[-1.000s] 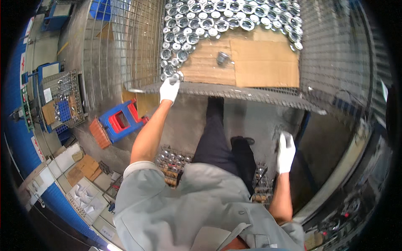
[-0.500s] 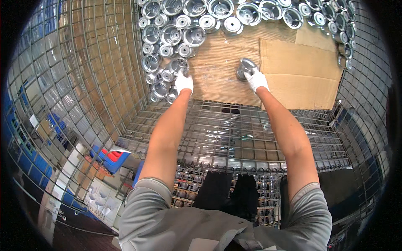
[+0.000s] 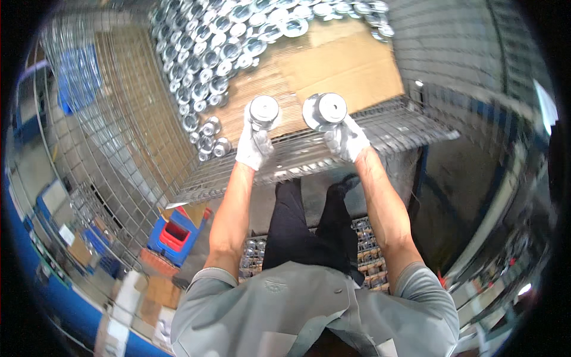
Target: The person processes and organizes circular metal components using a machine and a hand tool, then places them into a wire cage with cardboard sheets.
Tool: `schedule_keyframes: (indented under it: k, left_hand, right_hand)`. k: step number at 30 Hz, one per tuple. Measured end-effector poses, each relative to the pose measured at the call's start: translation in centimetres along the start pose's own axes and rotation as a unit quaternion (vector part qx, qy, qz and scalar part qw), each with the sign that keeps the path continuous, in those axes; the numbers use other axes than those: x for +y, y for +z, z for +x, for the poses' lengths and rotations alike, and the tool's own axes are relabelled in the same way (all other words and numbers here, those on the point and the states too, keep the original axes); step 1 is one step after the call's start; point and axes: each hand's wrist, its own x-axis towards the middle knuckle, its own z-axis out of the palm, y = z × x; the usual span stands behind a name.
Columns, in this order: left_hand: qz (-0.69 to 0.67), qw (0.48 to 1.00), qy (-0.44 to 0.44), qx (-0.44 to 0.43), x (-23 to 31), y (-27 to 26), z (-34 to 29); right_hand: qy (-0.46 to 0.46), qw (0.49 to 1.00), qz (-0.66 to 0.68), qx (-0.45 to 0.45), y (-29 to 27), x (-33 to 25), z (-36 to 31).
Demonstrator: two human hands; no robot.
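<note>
The cage (image 3: 404, 128) bottom carries cardboard: a ribbed sheet (image 3: 267, 77) toward the left and a smooth sheet (image 3: 351, 71) toward the right. Metal parts (image 3: 210, 59) rest on the cardboard, packed closely along the far and left sides. The floor (image 3: 250, 205) carries a blue-and-red bin (image 3: 174, 234) beyond the near left corner.

This looks like a factory or workshop: many similar shiny metal parts (image 3: 205, 53) crowd beside cardboard (image 3: 345, 65) in a wire-mesh cage (image 3: 386, 128), with a plastic container (image 3: 156, 238) (blue and red) nearby.
</note>
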Motion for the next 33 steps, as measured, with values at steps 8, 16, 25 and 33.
schedule_keyframes:
  k: [8,16,25,33]
  left_hand:
    - [0.427,0.886,0.11,-0.147,-13.6,22.9,-14.2]
    - [0.584,0.749,0.221,-0.222,-31.4,38.9,-18.5]
    - [0.774,0.378,0.424,-0.28,-42.0,55.3,-6.9]
    - [0.786,0.335,0.402,-0.329,-41.7,56.7,-0.7]
  right_hand:
    - [-0.425,0.816,-0.357,0.16,-2.6,4.5,-33.4]
    - [-0.606,0.414,-0.513,0.446,-12.4,5.6,-52.2]
    - [-0.504,0.358,-0.54,0.571,-20.8,-7.1,-58.6]
    - [-0.588,0.364,-0.475,0.544,-25.1,-10.1,-56.3]
